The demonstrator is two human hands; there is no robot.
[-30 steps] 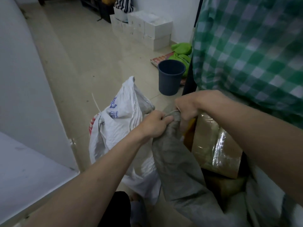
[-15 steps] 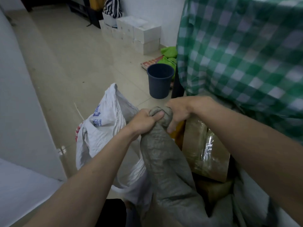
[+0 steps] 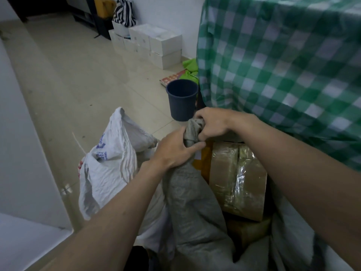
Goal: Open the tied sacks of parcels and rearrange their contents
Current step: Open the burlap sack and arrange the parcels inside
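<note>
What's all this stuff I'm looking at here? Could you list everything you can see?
grey sack: one, grey woven, centre foreground, bunched neck held up by both hands
white sack: one, white with blue print, left of the grey sack, mouth open
taped parcels: at least two, brown, shiny tape, right of the grey sack
bucket: one, dark blue, on the floor beyond the hands
white boxes: a stack, count unclear, against the far wall
striped bag: one, black and white, on the boxes
green bags: green, count unclear, on the floor behind the bucket
checked cloth: one, green and white, hanging at right
left hand: grip round the sack's neck
right hand: grip on the top of the neck
</note>
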